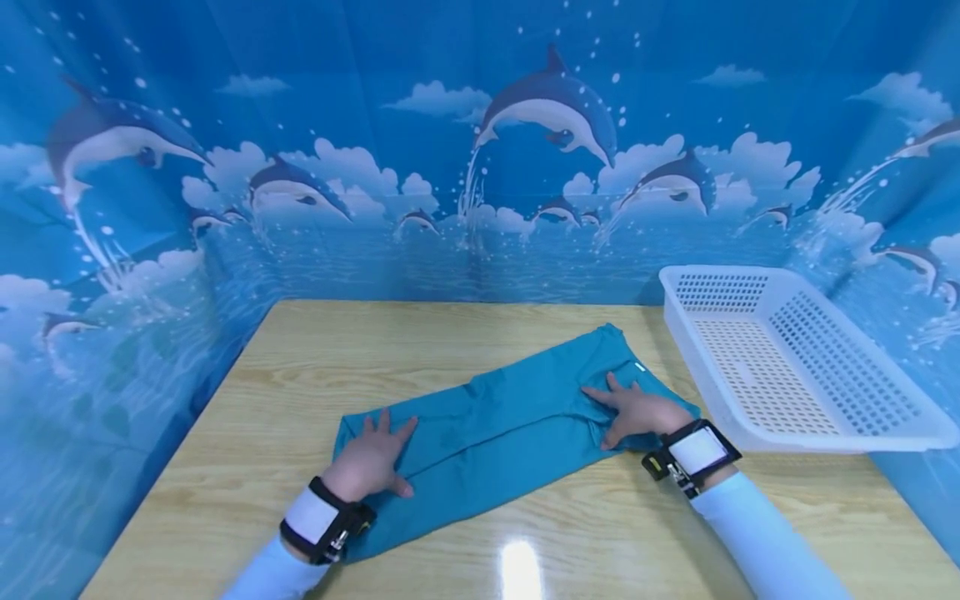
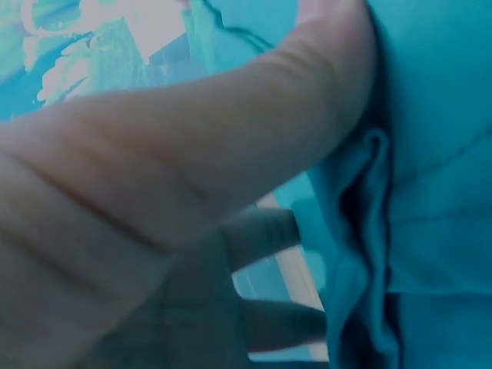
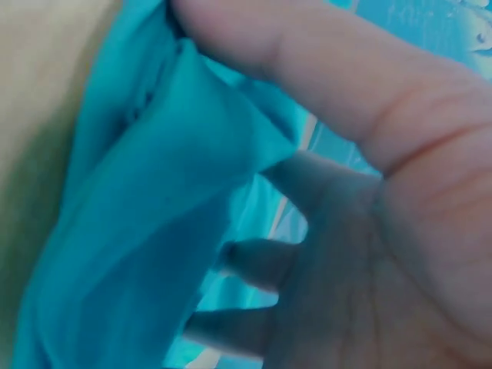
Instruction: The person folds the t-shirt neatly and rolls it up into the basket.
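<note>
A teal garment (image 1: 510, 433) lies on the table, folded into a long strip that slants up to the right. A fold line runs along its middle, and a small white label (image 1: 640, 367) shows near the right end. My left hand (image 1: 369, 460) rests on the left end, fingers spread. On the right end lies my right hand (image 1: 637, 410), its fingers also spread over the cloth. In the left wrist view the thumb (image 2: 323, 69) touches the teal fabric (image 2: 446, 177). Loose folds of the fabric (image 3: 154, 207) stand beside the thumb and fingers in the right wrist view.
A white perforated plastic basket (image 1: 705, 367) stands at the right of the wooden table (image 1: 315, 350), close to the garment's right end. A blue curtain printed with dolphins (image 1: 465, 267) hangs behind the table and along both sides.
</note>
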Tool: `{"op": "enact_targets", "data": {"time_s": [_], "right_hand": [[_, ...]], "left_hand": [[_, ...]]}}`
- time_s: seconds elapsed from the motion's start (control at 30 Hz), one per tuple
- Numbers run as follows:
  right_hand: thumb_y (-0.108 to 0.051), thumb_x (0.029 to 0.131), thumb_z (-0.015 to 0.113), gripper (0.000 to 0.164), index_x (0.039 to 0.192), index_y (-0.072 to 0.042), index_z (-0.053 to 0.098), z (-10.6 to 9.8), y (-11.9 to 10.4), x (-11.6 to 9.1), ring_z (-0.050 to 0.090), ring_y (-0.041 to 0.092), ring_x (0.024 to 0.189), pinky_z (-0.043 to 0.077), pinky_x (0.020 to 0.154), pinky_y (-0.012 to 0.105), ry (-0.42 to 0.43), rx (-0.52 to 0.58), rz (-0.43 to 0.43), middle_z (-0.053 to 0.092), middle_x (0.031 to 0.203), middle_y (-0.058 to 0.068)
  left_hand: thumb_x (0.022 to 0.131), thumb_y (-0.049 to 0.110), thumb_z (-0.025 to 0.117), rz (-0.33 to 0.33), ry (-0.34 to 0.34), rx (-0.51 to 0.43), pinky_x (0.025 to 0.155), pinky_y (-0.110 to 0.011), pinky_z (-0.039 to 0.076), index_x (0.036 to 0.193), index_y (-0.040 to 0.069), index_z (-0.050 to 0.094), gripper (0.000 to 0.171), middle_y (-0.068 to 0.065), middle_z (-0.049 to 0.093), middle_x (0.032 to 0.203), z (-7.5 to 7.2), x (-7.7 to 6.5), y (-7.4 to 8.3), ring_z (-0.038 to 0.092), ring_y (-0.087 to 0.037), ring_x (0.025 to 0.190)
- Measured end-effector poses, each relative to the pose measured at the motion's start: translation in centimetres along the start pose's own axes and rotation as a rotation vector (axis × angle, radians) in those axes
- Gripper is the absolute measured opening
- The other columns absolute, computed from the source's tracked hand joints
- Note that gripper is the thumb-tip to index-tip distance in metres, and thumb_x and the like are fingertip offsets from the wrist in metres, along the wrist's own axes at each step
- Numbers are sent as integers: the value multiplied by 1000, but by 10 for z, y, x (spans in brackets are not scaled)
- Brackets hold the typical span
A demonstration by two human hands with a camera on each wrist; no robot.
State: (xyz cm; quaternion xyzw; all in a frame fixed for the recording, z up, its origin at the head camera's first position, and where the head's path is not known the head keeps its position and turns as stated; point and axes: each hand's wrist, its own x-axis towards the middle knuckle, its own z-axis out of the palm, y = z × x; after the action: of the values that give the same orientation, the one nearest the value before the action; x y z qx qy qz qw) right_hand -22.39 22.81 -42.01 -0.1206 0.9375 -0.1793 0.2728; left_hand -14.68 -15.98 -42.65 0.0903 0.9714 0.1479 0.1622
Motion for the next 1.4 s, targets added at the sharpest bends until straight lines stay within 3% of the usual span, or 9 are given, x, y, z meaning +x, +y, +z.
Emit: {"op": "enact_targets", "data": {"time_s": [0.23,0.47,0.6,0.7,0.87,1.0,1.1,1.23,1.4], "right_hand": [[-10,70,80,95,149,-18,28,-17,5,27,-7,55,138,31,99,64,-32,45,-1,-1,158,23],[8,67,67,87,143,-16,30,-30,1,49,-2,52,140,36,59,36,-48,57,46,1,154,30],[17,70,55,82,141,-17,30,-34,-6,58,32,49,122,29,47,30,-19,44,110,0,152,33],[19,77,45,77,142,-19,29,-34,-9,65,37,44,109,30,44,29,24,23,143,-3,152,34],[13,88,38,65,143,-20,28,-32,-5,77,29,52,131,36,49,31,93,-18,130,-5,155,29],[12,89,39,62,141,-21,29,-30,1,86,54,46,103,37,51,32,133,-38,113,-3,156,26],[12,90,39,61,143,-17,32,-29,6,88,47,49,117,49,79,50,199,-154,68,8,156,26],[6,91,45,60,147,-12,34,-22,0,76,8,54,139,6,105,74,325,-313,20,16,155,25],[-16,93,56,67,151,-9,24,5,-35,41,-1,55,139,-2,104,74,364,-266,-43,4,156,27]], "left_hand": [[66,42,84,-63,-1,85,95,-63,40,146,-1,32,105,-43,23,143,8,0,19,25,-64,127],[65,56,79,-138,-39,234,95,-59,43,144,-4,33,109,-44,31,138,17,5,44,35,-63,122],[63,66,74,-140,-33,330,98,-60,40,141,-4,37,111,-42,39,134,26,10,58,43,-57,121],[62,73,69,-152,-12,399,93,-58,46,140,-2,41,112,-40,44,132,35,15,69,49,-53,118],[60,80,64,-248,-18,412,63,-46,57,142,3,40,115,-37,42,136,45,20,89,48,-54,118],[60,84,60,-316,-19,421,58,-42,57,144,6,39,116,-35,42,137,51,20,107,50,-51,119],[60,88,53,-339,2,487,58,-39,57,143,9,40,115,-33,46,136,57,18,121,54,-47,117],[67,85,51,-236,44,516,67,-38,57,129,4,57,102,-26,63,117,48,13,124,65,-38,102],[87,62,52,35,61,347,55,-26,42,61,9,60,60,1,52,56,1,21,121,51,-14,54]]}}
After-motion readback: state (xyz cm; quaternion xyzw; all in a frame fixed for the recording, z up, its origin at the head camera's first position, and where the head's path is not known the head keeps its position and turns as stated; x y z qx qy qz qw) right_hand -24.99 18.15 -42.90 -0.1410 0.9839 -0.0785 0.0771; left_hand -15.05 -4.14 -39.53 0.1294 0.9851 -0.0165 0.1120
